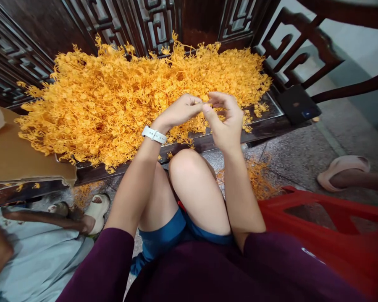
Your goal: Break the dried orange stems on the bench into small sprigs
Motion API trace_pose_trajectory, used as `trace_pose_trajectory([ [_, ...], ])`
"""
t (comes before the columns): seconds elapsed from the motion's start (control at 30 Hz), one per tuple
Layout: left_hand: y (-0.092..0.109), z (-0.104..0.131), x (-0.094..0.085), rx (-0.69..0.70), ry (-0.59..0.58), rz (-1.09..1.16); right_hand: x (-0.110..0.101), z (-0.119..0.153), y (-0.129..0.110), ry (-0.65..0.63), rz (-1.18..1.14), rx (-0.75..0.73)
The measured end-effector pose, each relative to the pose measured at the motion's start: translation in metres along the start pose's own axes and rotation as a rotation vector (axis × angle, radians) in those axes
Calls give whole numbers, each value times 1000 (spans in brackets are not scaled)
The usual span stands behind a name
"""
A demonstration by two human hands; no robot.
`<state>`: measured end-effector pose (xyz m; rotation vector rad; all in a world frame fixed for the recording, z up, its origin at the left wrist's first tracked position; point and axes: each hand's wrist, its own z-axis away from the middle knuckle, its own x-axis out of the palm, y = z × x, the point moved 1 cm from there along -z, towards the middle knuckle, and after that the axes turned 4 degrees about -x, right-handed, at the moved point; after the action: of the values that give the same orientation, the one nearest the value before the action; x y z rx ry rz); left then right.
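Note:
A large heap of orange-yellow, thin-stemmed pieces with small branching, flower-like tips (113,96) covers a dark wooden bench (201,144). Over the heap's front edge, my left hand (184,110) has thumb and fingers pinched together, with a white watch band (154,134) on its wrist. My right hand (228,121) faces it, thumb and forefinger curled in to meet the left fingertips while its other fingers stay loosely bent. Whatever lies between the fingertips is too small to make out.
A dark flat box (299,105) lies at the bench's right end. Brown cardboard (22,147) stands at left. A red plastic stool (327,226) is on my right. Orange scraps (261,178) litter the floor. Other people's feet, in a cream sandal (99,212) and pink clog (343,167), are nearby.

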<state>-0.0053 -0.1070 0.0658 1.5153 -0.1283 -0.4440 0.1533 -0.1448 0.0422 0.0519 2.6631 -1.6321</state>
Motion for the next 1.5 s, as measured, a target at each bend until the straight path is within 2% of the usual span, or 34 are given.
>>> trace_pose_trajectory([
  [0.07, -3, -3, 1, 18, -19, -46, 0, 2, -6, -11, 15, 10],
  [0.2, -3, -2, -2, 38, 30, -9, -3, 0, 1, 109, 30, 21],
  [0.27, 1, 2, -3, 49, 77, 28, -3, -1, 9, 150, -56, 58],
  [0.33, 5, 5, -3, 84, 102, 15, -2, -2, 14, 124, -196, 105],
  [0.4, 5, 3, -5, 151, 150, -23, -1, -1, 11, 53, -321, 132],
  [0.43, 3, 0, -8, 190, 214, -34, -2, 1, 5, 10, -367, 129],
  [0.53, -12, -15, -30, 268, 538, 7, -7, 10, -24, -146, -447, 26],
  [0.57, -18, -20, -39, 268, 621, 36, -8, 14, -34, -228, -453, -22],
  [0.63, -29, -26, -54, 190, 659, 97, -8, 19, -48, -443, -446, -87],
  [0.67, -32, -27, -59, 141, 627, 124, -7, 20, -50, -526, -452, -88],
  [0.7, -34, -27, -61, 97, 580, 142, -5, 19, -48, -551, -473, -64],
  [0.73, -33, -25, -62, 67, 530, 152, -3, 17, -42, -507, -515, -15],
  [0.83, -20, -15, -56, 51, 409, 163, 0, 7, -15, -148, -697, 239],
  [0.87, -15, -11, -53, 55, 380, 169, 0, 5, -5, -69, -731, 325],
  [0.97, 0, -1, -46, 61, 318, 194, -3, 3, 13, -25, -686, 455],
  [1.07, 5, 5, -41, 70, 240, 184, -3, 7, 15, -43, -577, 424],
  [1.17, 4, 9, -36, 85, 101, 148, 5, 7, 10, -66, -538, 375],
  [1.37, 1, 12, -23, 48, -268, 50, 14, 4, 19, 105, -346, 184],
  [1.43, 2, 12, -17, 81, -300, -25, 11, 4, 24, 152, -268, 138],
  [1.5, 2, 9, -11, 145, -222, -89, 8, 5, 25, 157, -196, 97],
])
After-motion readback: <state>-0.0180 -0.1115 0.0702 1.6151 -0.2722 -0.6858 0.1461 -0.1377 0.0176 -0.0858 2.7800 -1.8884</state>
